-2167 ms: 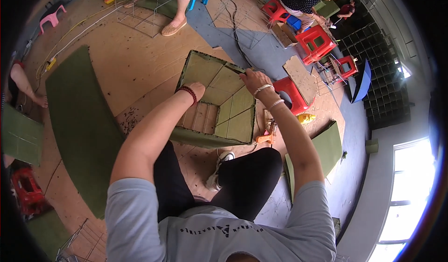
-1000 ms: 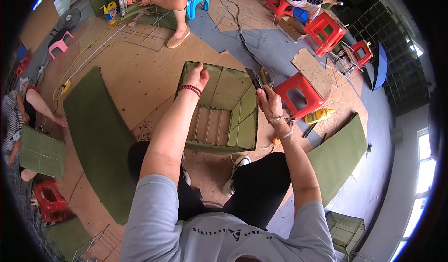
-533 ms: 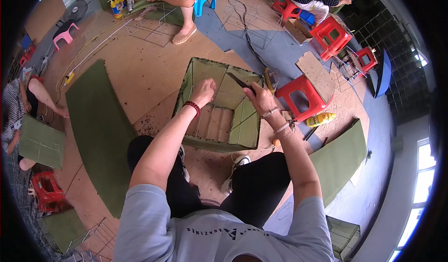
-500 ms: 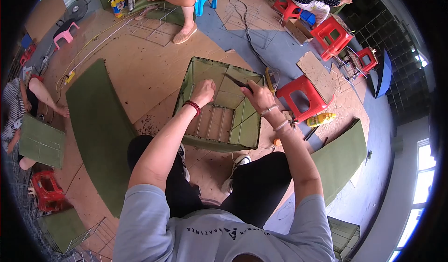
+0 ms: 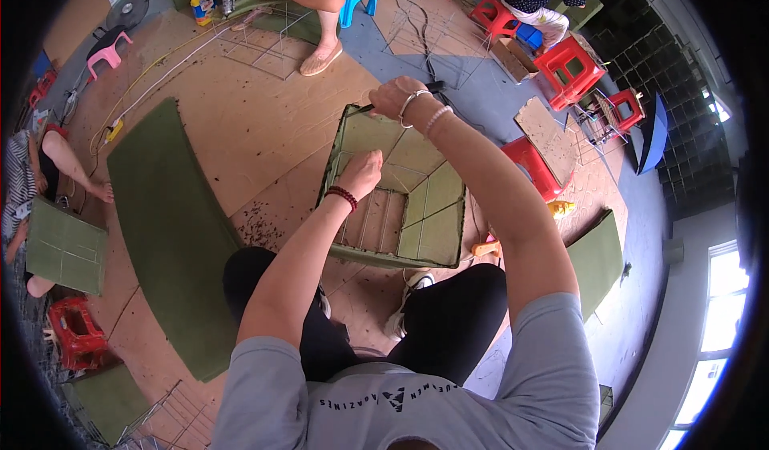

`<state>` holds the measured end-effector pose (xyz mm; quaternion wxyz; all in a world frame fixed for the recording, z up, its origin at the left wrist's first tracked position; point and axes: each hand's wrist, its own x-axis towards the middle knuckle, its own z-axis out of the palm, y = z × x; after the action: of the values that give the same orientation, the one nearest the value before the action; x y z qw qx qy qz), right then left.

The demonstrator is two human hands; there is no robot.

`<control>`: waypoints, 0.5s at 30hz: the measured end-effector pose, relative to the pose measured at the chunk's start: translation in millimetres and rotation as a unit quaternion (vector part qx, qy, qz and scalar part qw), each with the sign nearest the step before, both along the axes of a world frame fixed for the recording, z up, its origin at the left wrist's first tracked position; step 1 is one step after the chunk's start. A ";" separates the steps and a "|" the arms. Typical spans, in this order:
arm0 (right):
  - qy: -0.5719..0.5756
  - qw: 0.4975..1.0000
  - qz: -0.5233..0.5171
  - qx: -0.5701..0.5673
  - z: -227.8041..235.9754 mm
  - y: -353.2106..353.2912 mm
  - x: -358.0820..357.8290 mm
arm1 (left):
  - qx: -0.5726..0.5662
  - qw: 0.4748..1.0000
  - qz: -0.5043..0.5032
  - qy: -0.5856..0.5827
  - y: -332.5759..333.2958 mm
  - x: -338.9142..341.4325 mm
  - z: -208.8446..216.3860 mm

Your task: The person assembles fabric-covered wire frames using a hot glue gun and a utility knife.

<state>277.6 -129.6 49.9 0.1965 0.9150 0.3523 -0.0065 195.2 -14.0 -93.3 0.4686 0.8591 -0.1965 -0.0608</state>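
Between my knees stands an open box of green fabric over a wire frame (image 5: pixel 432 218), its bottom wires showing. My right hand (image 5: pixel 396 102) is at the box's far left corner, closed on a slim tool with a black handle (image 5: pixel 436 87); the tip reaches the rim. Whether it is a knife or another pointed tool I cannot tell. My left hand (image 5: pixel 362 174) is closed above the box's left side, fingertips pinched; anything in them is hidden.
A large green panel (image 5: pixel 172 242) lies left, another (image 5: pixel 597 262) right. A red stool with a board (image 5: pixel 546 142), a yellow bottle (image 5: pixel 561 209) and an orange object (image 5: pixel 486 247) are at the right. Co-workers sit around with wire frames (image 5: pixel 268 46); cables (image 5: pixel 424 34) cross the floor.
My right hand has swung from the box's right side to its far left corner with the tool. My left hand has moved slightly right and nearer; the box has shifted a little right.
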 end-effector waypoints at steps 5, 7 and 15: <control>0.053 0.998 -0.027 -0.017 -6.0 -3.9 7.0 | 0.021 0.993 -0.101 -0.063 16.1 2.8 18.8; 0.050 0.998 -0.002 -0.023 -20.0 -9.3 7.9 | 0.049 0.989 -0.129 -0.054 13.5 -6.0 16.1; 0.022 0.999 0.008 0.036 -16.7 -32.1 -19.0 | 0.100 0.974 -0.184 -0.090 10.9 -21.8 3.7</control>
<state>258.6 -161.7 33.2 0.1556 0.9184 0.3636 -0.0130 173.4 -3.1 -89.6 0.3413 0.8527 -0.3857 -0.0875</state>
